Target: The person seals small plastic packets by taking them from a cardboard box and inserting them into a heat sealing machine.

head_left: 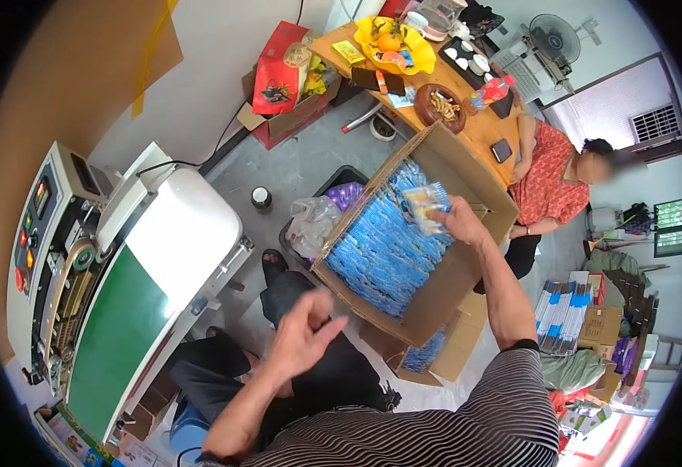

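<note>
Grey floor [294, 167], green-belted machine [123, 319] at left. Our left hand [302, 335]: fingers curled, thumb spread. Over the carton [454, 272], we pinch a clear packet [422, 204] in our right hand [467, 222], long axis slanting upper left to lower right.

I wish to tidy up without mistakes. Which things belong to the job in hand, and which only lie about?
Belong to the job: shiny pale plastic packaging in the right hand; large open brown cardboard box beneath; blue plastic packets inside; perhaps the white machine with a green belt.

Seem just lying about: yellow wavy-rimmed plastic bowl; round brown bowl; shiny red bag.
</note>
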Action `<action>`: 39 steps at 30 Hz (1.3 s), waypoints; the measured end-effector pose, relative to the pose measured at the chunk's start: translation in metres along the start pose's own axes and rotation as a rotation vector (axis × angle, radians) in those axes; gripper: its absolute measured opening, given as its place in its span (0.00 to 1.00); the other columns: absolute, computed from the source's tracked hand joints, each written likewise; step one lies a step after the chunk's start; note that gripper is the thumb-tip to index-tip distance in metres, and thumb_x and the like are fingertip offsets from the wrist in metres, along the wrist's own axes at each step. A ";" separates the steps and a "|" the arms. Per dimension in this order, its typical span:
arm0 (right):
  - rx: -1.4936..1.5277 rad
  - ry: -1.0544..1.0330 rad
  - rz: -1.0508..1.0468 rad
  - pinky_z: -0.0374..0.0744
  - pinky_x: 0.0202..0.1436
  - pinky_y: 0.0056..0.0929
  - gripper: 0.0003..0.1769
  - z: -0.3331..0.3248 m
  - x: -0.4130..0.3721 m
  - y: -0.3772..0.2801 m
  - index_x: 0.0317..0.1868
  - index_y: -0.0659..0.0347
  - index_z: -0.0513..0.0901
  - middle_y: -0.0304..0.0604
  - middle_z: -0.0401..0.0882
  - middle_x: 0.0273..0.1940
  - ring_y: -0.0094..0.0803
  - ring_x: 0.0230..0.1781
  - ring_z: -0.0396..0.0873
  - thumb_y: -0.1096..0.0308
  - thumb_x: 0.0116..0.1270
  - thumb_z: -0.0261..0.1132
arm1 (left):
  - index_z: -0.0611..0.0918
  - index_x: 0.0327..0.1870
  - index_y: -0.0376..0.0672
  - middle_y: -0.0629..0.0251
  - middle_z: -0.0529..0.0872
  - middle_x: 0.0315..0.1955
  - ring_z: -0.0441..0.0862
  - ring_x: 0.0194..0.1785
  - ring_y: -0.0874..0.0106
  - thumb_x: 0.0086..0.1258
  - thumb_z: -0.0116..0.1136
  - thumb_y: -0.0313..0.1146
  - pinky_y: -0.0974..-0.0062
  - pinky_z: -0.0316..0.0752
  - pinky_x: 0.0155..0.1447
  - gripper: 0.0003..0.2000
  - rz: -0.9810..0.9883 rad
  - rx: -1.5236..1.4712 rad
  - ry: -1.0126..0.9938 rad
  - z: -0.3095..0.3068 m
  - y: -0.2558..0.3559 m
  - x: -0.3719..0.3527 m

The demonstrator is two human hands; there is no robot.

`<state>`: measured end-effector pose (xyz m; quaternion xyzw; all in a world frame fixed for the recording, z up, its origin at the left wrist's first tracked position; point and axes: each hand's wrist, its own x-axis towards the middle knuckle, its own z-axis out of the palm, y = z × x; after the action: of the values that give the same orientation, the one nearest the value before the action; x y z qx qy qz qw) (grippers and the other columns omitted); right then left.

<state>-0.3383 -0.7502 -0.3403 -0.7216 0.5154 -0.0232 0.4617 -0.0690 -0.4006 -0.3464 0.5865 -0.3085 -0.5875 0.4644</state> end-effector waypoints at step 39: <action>1.230 -0.591 -0.002 0.78 0.67 0.35 0.23 0.360 -0.235 -0.195 0.70 0.64 0.75 0.42 0.84 0.59 0.31 0.60 0.82 0.67 0.80 0.63 | 0.85 0.55 0.33 0.63 0.91 0.47 0.87 0.48 0.75 0.68 0.73 0.24 0.74 0.82 0.54 0.16 0.286 -0.383 0.696 -0.062 -0.026 -0.185</action>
<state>-0.1238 -0.3314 -0.3078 -0.3044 0.2602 -0.1140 0.9092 -0.0357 -0.2116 -0.3030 0.6042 -0.0968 -0.3309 0.7184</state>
